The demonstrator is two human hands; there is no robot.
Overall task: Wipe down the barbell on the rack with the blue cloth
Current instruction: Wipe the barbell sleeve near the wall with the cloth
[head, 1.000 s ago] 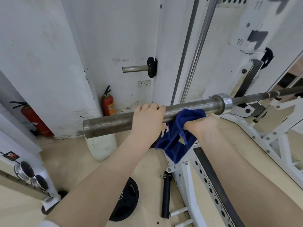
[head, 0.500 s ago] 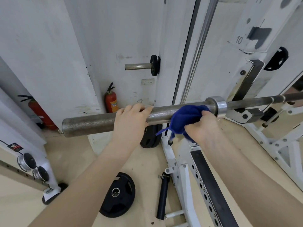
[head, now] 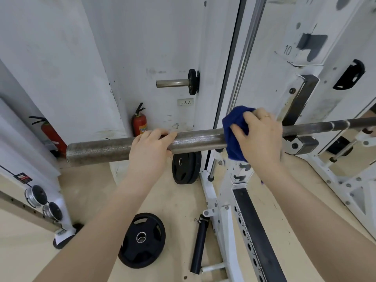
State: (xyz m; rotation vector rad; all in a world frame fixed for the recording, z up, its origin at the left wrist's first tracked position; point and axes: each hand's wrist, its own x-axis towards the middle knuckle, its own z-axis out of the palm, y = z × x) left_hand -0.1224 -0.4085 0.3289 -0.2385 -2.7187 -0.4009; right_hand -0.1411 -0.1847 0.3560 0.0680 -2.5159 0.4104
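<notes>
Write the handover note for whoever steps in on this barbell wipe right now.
Left hand: grips the barbell sleeve from above, steadying it.
Right hand: holds the blue cloth wrapped round the sleeve at its inner end, next to the rack hook.
Barbell: lies across the rack, sleeve end pointing left.
Done: cloth is on the bar, at the collar end.
Left: how much is already wiped cannot be told. Probably run the cloth along the sleeve toward the open end, then do the thin shaft to the right.

The right hand (head: 262, 137) presses the blue cloth (head: 234, 135) round the barbell (head: 195, 140); the left hand (head: 150, 147) grips its sleeve.
</notes>
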